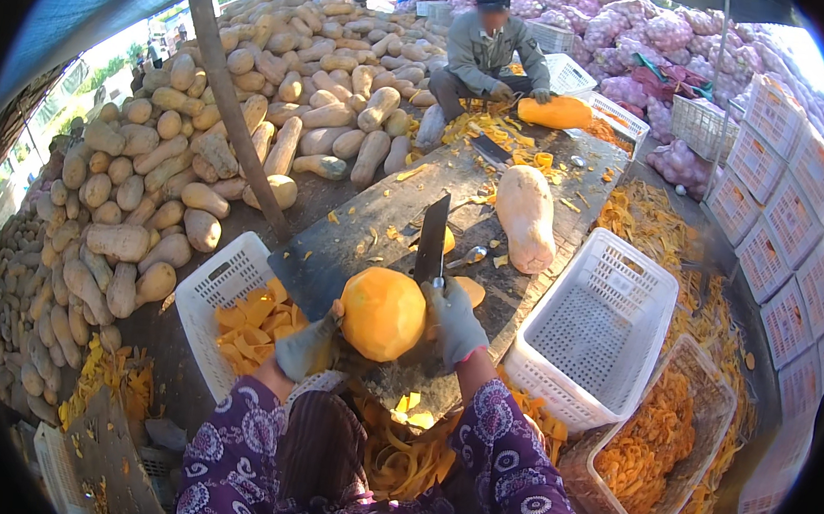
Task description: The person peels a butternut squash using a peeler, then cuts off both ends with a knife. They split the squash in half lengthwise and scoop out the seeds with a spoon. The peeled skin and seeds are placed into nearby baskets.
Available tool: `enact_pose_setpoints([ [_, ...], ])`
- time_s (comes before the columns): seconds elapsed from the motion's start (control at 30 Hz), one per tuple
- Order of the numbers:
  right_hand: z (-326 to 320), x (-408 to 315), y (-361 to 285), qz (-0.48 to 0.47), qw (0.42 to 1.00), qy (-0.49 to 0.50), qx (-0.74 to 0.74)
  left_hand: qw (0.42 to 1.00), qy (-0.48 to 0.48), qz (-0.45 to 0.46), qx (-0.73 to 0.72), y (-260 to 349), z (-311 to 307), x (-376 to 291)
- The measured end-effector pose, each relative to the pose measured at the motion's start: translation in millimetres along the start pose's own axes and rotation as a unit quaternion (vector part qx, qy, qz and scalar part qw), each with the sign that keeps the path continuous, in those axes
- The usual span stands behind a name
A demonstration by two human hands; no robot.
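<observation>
A peeled orange squash (383, 315) is held up over the near end of the work board, its rounded end towards me. My gloved left hand (310, 344) grips its left side. In my gloved right hand (459, 322) is the handle of a broad-bladed knife (432, 238), its dark blade pointing up and away; this hand is close by the squash's right side. Beyond the hands, a whole unpeeled squash (525, 218) lies on the board (357, 224). A small metal-ended tool (468, 256) rests near the knife. A cut orange piece (470, 290) shows behind my right hand.
Left stands a white crate (198, 292) with orange pieces; right, a white perforated crate (586, 326) and a crate of orange pulp (719, 422). Peelings (405, 457) litter the ground. A co-worker (494, 55) holds a peeled squash (555, 112) opposite. A slanted pole (233, 101) fronts heaped squash (119, 242).
</observation>
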State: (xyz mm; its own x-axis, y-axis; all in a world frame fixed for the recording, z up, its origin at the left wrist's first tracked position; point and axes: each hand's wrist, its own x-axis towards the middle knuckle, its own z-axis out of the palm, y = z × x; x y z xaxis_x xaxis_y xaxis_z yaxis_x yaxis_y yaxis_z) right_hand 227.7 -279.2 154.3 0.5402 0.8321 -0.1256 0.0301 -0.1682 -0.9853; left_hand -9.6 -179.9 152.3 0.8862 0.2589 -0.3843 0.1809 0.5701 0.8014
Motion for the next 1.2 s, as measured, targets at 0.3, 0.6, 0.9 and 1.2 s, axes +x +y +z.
enact_pose_setpoints([
  [0.3, 25, 38, 23, -0.044, 0.98, 0.011, 0.192, 0.957, 0.208, 0.203, 0.0, 26, -6, 45],
  [0.6, 33, 43, 14, -0.007, 0.98, 0.017, 0.196, 0.931, 0.22, 0.284, -0.063, 36, -29, 73],
  [0.9, -4, -7, -31, -0.03, 0.998, -0.019, 0.051, 0.91, 0.247, 0.326, -0.074, 37, -18, 74],
  [1.2, -17, -73, -108, -0.116, 0.956, -0.088, -0.255, 0.897, 0.239, 0.365, -0.067, 32, -9, 82],
])
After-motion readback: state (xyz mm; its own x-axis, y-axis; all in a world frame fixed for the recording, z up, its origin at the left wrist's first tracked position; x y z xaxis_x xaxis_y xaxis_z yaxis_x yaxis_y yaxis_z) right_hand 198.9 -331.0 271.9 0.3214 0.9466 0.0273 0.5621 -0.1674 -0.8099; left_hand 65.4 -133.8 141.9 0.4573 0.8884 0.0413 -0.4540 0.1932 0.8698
